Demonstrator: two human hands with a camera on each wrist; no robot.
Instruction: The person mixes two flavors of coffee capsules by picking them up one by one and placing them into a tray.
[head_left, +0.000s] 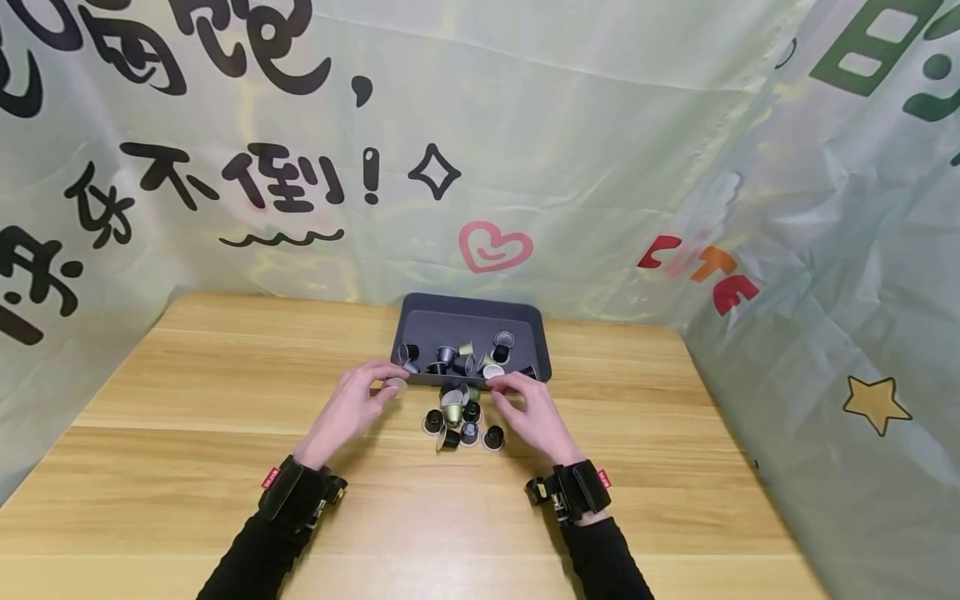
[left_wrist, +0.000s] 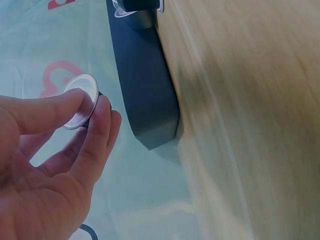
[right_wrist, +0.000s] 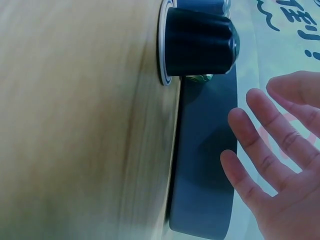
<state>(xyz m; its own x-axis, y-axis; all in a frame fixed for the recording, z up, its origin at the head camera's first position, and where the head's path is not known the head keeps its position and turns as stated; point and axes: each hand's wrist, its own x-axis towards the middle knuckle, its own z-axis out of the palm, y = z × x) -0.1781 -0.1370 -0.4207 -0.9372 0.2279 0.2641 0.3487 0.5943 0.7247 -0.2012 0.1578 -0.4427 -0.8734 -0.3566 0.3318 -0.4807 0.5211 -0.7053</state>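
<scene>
My left hand [head_left: 358,406] pinches a coffee capsule [left_wrist: 82,102] by its silvery lid between thumb and fingers, just off the front left corner of the dark grey tray [head_left: 468,310]. Over the tray's front edge on the right hovers my right hand [head_left: 531,417], its fingers spread and nothing between them. Several capsules, black, silver and pale green, lie inside the tray, mostly along its front side. More are clustered on the table before it, among them a black capsule [right_wrist: 197,42] standing on its rim, left of my right hand in the head view.
The wooden table [head_left: 247,492] extends left, right and in front of the tray. Behind it hangs a pale printed sheet [head_left: 585,150] with lettering and a heart, and another sheet side [head_left: 840,467] runs along the right.
</scene>
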